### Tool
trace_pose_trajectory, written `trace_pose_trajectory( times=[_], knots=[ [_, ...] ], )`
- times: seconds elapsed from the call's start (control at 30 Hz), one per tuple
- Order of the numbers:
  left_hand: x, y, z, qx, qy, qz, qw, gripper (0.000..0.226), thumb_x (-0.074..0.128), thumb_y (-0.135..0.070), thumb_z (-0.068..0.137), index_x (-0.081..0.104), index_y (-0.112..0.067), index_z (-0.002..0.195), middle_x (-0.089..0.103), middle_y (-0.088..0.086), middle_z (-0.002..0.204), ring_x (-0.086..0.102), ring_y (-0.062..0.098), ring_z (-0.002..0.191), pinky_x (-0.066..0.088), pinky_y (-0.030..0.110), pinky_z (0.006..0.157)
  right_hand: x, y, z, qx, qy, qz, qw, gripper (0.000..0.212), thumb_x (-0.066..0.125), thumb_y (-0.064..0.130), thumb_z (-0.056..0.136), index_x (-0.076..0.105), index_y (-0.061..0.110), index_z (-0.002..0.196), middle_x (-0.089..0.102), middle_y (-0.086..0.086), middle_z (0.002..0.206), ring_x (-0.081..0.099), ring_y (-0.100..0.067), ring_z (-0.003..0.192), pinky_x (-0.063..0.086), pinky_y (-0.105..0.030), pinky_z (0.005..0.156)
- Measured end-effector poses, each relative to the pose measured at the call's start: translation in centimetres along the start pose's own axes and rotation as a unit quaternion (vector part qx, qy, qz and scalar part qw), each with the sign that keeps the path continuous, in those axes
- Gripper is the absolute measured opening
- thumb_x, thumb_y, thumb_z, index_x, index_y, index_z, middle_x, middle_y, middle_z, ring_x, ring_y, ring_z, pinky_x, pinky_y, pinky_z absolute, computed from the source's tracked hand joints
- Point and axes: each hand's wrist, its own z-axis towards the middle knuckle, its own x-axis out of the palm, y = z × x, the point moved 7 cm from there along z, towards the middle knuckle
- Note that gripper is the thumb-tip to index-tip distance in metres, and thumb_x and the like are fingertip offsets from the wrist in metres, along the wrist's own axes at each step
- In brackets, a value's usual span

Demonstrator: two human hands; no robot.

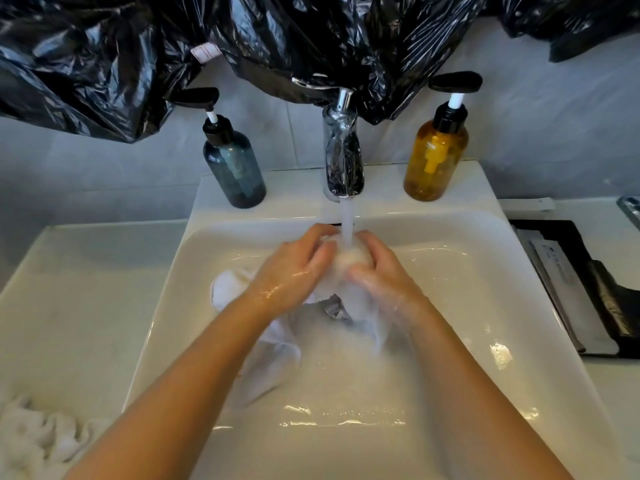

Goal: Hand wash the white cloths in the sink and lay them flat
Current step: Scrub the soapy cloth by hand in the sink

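Left hand [294, 271] and right hand [377, 275] both clutch the bunched white cloth [277, 344] under the running faucet [343, 157]; I note its loose tail trails toward me, beneath the left wrist.

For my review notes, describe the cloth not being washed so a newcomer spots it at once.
Start at the white sink, where the left hand and right hand grip a wet cloth under the running tap. Move left onto the counter, to its near corner: a crumpled white cloth lies there. Unlike the other, it is outside the basin and no hand touches it.
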Motion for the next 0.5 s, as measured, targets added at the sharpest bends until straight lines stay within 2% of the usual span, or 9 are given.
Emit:
trace_pose_trajectory(
  times=[0.07,0.1,0.17,0.23,0.3,0.33,0.4,0.47,0.5],
  knots=[
    [1.6,-0.5,0.1,-0.024,-0.027,-0.038,0.999,0.067,0.023,-0.073,0.082,0.051,-0.025,0.121,0.069,0.005,0.098,0.064,0.026,0.089,0.051,0.039,0.078,-0.3,-0.4,0.1,0.001,-0.022,0.029,0.999,0.02,0.062,0.006,0.094,0.062,0.023,0.105,0.069,-0.002,0.097,0.07,-0.012,0.087,0.054,-0.022,0.066],
    [1.7,-0.3,0.3,-0.052,-0.054,-0.044,0.996,0.068,0.026,-0.074,0.079,0.053,-0.021,0.111,0.066,0.003,0.092,0.062,0.026,0.086,0.048,0.037,0.073,-0.6,-0.4,0.2,-0.006,-0.027,0.016,0.999,0.02,0.065,0.011,0.092,0.06,0.022,0.108,0.069,-0.005,0.103,0.069,-0.017,0.095,0.055,-0.026,0.073],
    [0.5,0.3,1.2,-0.086,-0.128,-0.094,0.984,0.055,0.039,-0.067,0.087,0.058,-0.017,0.098,0.061,-0.002,0.084,0.06,0.021,0.082,0.043,0.03,0.066,-0.3,-1.3,0.3,0.014,0.009,-0.061,0.998,0.045,0.073,0.028,0.075,0.053,0.027,0.115,0.065,-0.008,0.114,0.065,-0.022,0.107,0.055,-0.034,0.087],
    [-1.1,0.2,1.8,-0.057,-0.175,-0.169,0.968,0.035,0.051,-0.049,0.098,0.062,-0.016,0.092,0.061,-0.007,0.081,0.058,0.011,0.077,0.042,0.023,0.066,0.6,-2.2,-0.1,0.05,0.059,-0.14,0.987,0.066,0.072,0.035,0.058,0.052,0.034,0.121,0.066,-0.002,0.118,0.065,-0.021,0.111,0.055,-0.042,0.094],
    [-2.1,0.6,1.9,-0.038,-0.19,-0.183,0.964,0.03,0.051,-0.04,0.101,0.06,-0.014,0.091,0.06,-0.007,0.08,0.056,0.009,0.076,0.042,0.02,0.068,-0.2,-2.0,0.4,0.02,0.02,-0.152,0.988,0.058,0.067,0.027,0.062,0.056,0.036,0.118,0.069,0.001,0.113,0.067,-0.021,0.106,0.056,-0.044,0.093],
    [-2.1,1.1,1.7,-0.045,-0.191,-0.176,0.965,0.029,0.051,-0.039,0.101,0.058,-0.012,0.093,0.059,-0.006,0.08,0.054,0.01,0.074,0.042,0.019,0.067,-0.9,-1.3,0.5,0.008,-0.021,-0.124,0.992,0.05,0.064,0.023,0.063,0.058,0.036,0.111,0.069,0.0,0.109,0.067,-0.022,0.101,0.056,-0.041,0.089],
    [-1.2,1.9,1.1,-0.069,-0.179,-0.164,0.968,0.021,0.052,-0.035,0.101,0.054,-0.014,0.098,0.057,-0.008,0.081,0.053,0.007,0.071,0.041,0.013,0.061,-2.4,-0.9,0.7,0.019,-0.103,0.025,0.994,0.04,0.057,0.019,0.067,0.062,0.034,0.105,0.067,-0.005,0.104,0.064,-0.027,0.096,0.052,-0.035,0.08],
    [0.3,1.6,0.2,-0.053,-0.177,-0.19,0.964,0.005,0.054,-0.026,0.1,0.053,-0.022,0.104,0.059,-0.015,0.086,0.058,-0.001,0.071,0.041,0.008,0.061,-2.3,-1.8,0.7,0.073,-0.111,0.239,0.962,0.031,0.052,0.018,0.083,0.063,0.024,0.112,0.066,-0.012,0.1,0.063,-0.029,0.09,0.053,-0.032,0.072],
    [0.8,0.9,-0.2,-0.033,-0.187,-0.192,0.963,0.004,0.054,-0.023,0.1,0.054,-0.025,0.104,0.061,-0.019,0.088,0.059,-0.008,0.074,0.041,0.006,0.064,-1.6,-2.3,0.4,0.111,-0.098,0.305,0.941,0.029,0.046,0.021,0.09,0.063,0.021,0.113,0.066,-0.013,0.094,0.064,-0.028,0.083,0.053,-0.031,0.068]
  ],
)
